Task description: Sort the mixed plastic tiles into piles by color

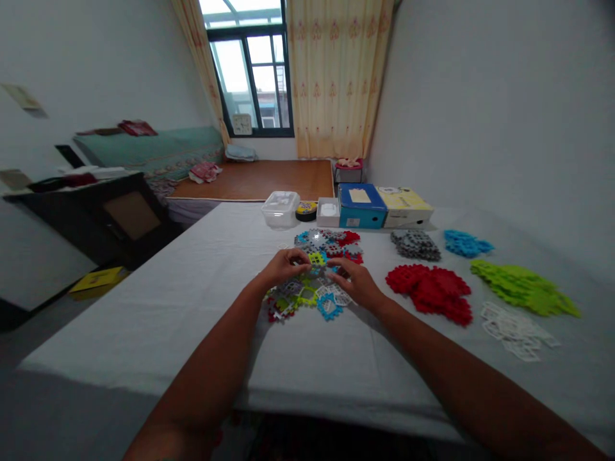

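Note:
Both my hands rest on a flat patchwork of interlocking plastic tiles in red, blue, grey, white and lime, laid on the white table. My left hand is curled with its fingertips pinching at a lime tile in the middle of the patchwork. My right hand lies just to the right, fingers bent down onto the tiles. What each fingertip grips is too small to make out.
Sorted tile piles lie to the right: red, grey, blue, lime, white. A clear tub, tape roll, blue box and yellow box stand at the table's far edge. A bed and dark desk are at left.

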Action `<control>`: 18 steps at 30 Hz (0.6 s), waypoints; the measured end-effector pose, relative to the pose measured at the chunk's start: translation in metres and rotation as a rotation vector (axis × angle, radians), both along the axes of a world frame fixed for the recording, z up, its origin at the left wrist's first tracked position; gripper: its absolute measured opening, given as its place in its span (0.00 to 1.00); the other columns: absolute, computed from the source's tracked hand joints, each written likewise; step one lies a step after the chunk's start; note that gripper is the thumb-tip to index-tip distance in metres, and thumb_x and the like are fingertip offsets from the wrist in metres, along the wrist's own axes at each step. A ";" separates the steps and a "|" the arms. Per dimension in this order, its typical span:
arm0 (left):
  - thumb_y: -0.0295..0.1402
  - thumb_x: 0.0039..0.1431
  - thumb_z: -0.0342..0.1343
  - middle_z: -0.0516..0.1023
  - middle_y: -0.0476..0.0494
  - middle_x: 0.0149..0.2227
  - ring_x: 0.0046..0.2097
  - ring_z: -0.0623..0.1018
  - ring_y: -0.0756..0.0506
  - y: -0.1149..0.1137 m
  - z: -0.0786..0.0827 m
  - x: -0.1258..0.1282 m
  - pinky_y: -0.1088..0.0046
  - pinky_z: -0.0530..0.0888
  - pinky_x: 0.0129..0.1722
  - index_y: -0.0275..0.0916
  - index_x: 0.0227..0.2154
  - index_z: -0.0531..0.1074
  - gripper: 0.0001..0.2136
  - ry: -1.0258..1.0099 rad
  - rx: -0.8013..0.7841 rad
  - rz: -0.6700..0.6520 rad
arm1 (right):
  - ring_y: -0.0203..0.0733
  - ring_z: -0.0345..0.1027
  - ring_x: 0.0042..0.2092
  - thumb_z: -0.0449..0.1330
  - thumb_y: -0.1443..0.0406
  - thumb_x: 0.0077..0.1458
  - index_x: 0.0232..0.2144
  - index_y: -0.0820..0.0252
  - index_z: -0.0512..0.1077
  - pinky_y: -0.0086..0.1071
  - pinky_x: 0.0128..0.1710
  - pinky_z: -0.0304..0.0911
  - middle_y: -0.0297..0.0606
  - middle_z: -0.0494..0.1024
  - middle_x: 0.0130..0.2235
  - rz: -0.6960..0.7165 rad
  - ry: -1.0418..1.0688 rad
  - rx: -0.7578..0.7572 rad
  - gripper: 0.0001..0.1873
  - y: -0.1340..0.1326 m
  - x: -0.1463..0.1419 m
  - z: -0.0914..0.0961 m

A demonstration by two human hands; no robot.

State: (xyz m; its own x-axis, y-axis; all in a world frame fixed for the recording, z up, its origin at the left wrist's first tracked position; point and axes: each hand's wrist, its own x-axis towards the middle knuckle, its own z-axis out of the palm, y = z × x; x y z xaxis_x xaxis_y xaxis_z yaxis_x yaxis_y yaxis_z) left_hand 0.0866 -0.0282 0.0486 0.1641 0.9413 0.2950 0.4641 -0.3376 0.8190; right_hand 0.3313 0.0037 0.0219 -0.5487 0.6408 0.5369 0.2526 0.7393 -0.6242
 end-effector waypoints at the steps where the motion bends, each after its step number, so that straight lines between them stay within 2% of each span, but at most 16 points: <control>1: 0.37 0.49 0.64 0.77 0.47 0.28 0.31 0.73 0.50 -0.001 0.001 0.002 0.75 0.70 0.31 0.35 0.28 0.75 0.10 -0.033 -0.017 -0.008 | 0.37 0.70 0.33 0.60 0.61 0.58 0.48 0.56 0.71 0.32 0.35 0.67 0.40 0.78 0.43 0.005 0.016 -0.014 0.15 -0.001 -0.001 0.000; 5: 0.40 0.47 0.66 0.76 0.47 0.27 0.28 0.73 0.51 -0.003 0.002 0.008 0.76 0.70 0.29 0.35 0.28 0.74 0.13 -0.141 -0.092 -0.066 | 0.37 0.70 0.35 0.61 0.63 0.58 0.47 0.56 0.72 0.31 0.35 0.67 0.40 0.76 0.45 -0.002 0.057 -0.011 0.14 0.001 -0.002 0.004; 8: 0.41 0.47 0.66 0.77 0.47 0.28 0.29 0.74 0.51 -0.003 0.002 0.009 0.75 0.71 0.30 0.35 0.28 0.74 0.14 -0.162 -0.108 -0.094 | 0.38 0.71 0.37 0.60 0.63 0.58 0.42 0.56 0.75 0.31 0.38 0.67 0.39 0.78 0.41 0.017 0.058 0.009 0.09 -0.001 -0.002 0.009; 12: 0.44 0.49 0.64 0.80 0.46 0.32 0.32 0.76 0.48 0.000 0.000 0.008 0.73 0.73 0.32 0.37 0.34 0.77 0.15 -0.134 -0.069 0.006 | 0.38 0.73 0.37 0.60 0.60 0.58 0.37 0.55 0.77 0.32 0.39 0.67 0.36 0.80 0.36 -0.002 0.065 -0.032 0.08 0.012 0.007 0.021; 15: 0.47 0.51 0.62 0.81 0.44 0.38 0.35 0.78 0.46 0.003 -0.001 0.001 0.72 0.75 0.32 0.39 0.37 0.78 0.18 -0.117 0.001 0.112 | 0.40 0.73 0.35 0.60 0.56 0.55 0.38 0.58 0.76 0.33 0.38 0.69 0.37 0.80 0.35 -0.206 0.220 -0.133 0.14 0.048 0.045 0.036; 18: 0.49 0.51 0.61 0.81 0.43 0.35 0.35 0.79 0.45 0.006 -0.001 -0.007 0.71 0.76 0.32 0.38 0.38 0.78 0.20 -0.135 0.027 0.193 | 0.39 0.71 0.28 0.62 0.53 0.48 0.36 0.63 0.76 0.31 0.29 0.67 0.37 0.78 0.27 -0.535 0.363 -0.231 0.19 0.096 0.106 0.051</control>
